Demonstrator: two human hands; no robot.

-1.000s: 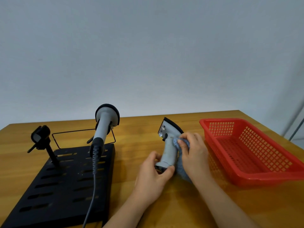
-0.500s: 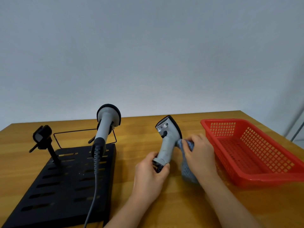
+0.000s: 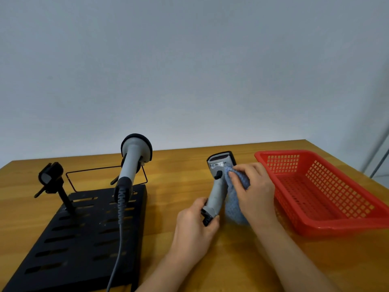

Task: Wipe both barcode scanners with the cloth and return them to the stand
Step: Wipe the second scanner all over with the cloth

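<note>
Left hand (image 3: 194, 225) grips the butt end of the grey scanner (image 3: 217, 187), holding it upright above the desk (image 3: 181, 178), head pointing away from the person and trigger facing the camera. Right hand (image 3: 253, 192) is closed on the blue cloth (image 3: 235, 199), fingers pressing it against the right side of the scanner just below the head; the rest of the cloth hangs down beside the handle. Second scanner (image 3: 132, 163) sits in its holder on the black stand (image 3: 84, 239) at left, cable (image 3: 117, 249) trailing down over the slotted base. The other holder (image 3: 51, 178), further left on the stand, carries nothing. Red basket (image 3: 328, 226) sits on the desk just right of the right hand.
</note>
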